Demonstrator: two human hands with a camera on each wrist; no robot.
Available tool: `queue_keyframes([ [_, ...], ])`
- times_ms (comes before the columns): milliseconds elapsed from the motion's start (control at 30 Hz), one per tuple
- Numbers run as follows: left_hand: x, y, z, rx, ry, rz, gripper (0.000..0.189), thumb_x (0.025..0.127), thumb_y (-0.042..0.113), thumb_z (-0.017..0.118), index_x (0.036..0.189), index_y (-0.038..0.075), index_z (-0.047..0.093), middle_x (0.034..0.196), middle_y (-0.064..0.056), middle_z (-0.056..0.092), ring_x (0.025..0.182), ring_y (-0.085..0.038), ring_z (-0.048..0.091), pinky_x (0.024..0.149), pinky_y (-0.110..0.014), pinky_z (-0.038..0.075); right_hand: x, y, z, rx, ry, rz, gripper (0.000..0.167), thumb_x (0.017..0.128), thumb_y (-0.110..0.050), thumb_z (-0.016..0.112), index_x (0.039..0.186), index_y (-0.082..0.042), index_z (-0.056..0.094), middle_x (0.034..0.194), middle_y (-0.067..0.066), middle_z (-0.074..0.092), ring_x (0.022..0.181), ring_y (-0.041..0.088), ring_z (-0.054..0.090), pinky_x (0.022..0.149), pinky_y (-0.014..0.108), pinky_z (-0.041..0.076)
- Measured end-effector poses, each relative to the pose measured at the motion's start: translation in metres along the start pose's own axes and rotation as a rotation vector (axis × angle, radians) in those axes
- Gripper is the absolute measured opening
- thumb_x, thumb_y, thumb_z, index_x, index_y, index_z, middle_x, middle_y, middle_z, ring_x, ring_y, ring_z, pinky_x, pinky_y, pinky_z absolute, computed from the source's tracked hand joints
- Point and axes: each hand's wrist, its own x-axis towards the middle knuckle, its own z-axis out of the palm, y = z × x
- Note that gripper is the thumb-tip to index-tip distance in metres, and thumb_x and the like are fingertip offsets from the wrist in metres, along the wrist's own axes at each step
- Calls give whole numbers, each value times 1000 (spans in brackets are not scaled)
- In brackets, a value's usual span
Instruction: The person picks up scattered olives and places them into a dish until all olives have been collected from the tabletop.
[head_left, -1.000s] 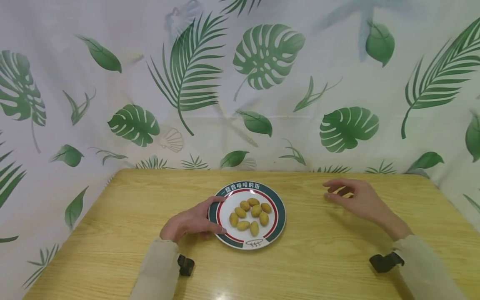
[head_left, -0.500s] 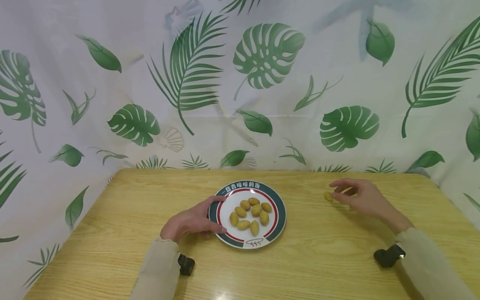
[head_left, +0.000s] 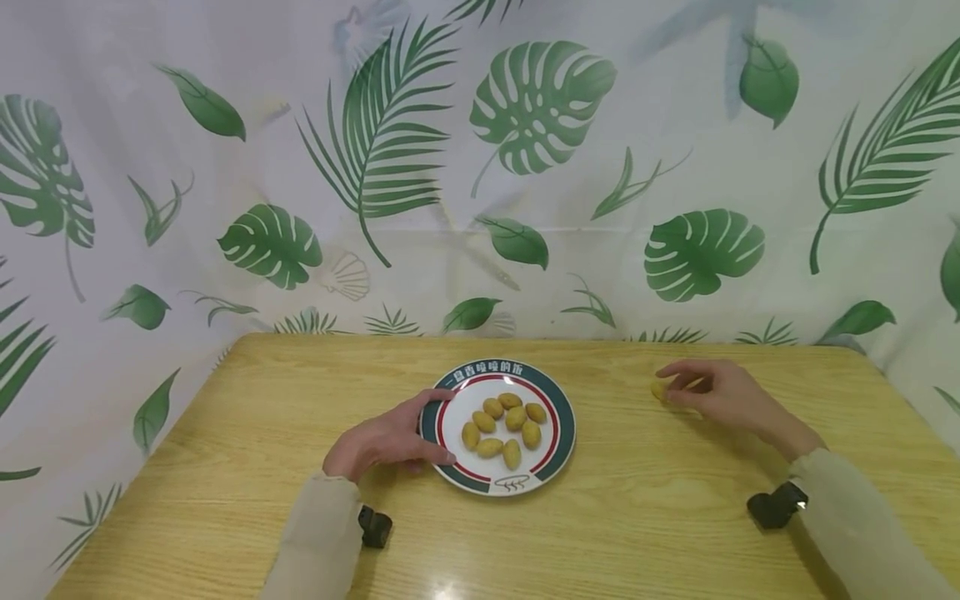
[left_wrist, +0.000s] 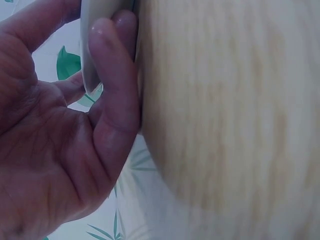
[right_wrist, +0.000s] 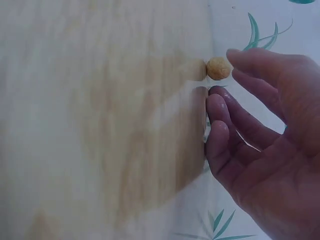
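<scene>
A round plate (head_left: 561,450) with a dark teal rim and red ring holds several small yellow oval fruits (head_left: 512,453), olive-like in shape. My left hand (head_left: 386,437) grips its left edge, some fingers lying over the rim and others under it; the left wrist view shows the plate's edge (left_wrist: 91,75) between them. To the right, another yellow fruit (head_left: 658,389) lies on the table, and my right hand (head_left: 716,396) is over it. In the right wrist view that fruit (right_wrist: 218,68) looks rough-skinned, with one fingertip (right_wrist: 233,56) right beside it and the lower fingers resting near the tabletop.
The light wood table (head_left: 600,533) ends at the back against a white curtain (head_left: 420,292) printed with green leaves. Dark wrist cameras sit at both beige sleeves (head_left: 847,517).
My right hand has shifted slightly to the right, and the yellow fruit, out of sight a second ago, now shows at its fingertips. My left hand keeps its hold on the plate.
</scene>
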Motion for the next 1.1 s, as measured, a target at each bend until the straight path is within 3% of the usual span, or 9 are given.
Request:
queue_keyframes([
  [267,0,1,0,9,10,-7,88,82,23,87,153,34,38,143,-12,46,97,-22,60,69,-28,50,4,-2,1,-41,-17,-21,40,94,-23,74,131,-8,68,104,6,70,92,17,65,75,23,52],
  [700,0,2,2,12,7,-8,87,82,23,86,153,34,38,140,-14,46,78,-22,62,67,-27,49,5,-5,3,-46,-22,-9,31,92,-22,76,121,-10,74,101,5,71,85,12,63,72,24,51],
  [1100,-1,1,0,-10,3,-3,91,81,22,87,156,31,36,140,-13,46,87,-22,60,67,-28,48,4,-6,5,-72,-5,3,26,90,-21,77,115,-12,74,99,3,70,89,15,60,74,23,49],
])
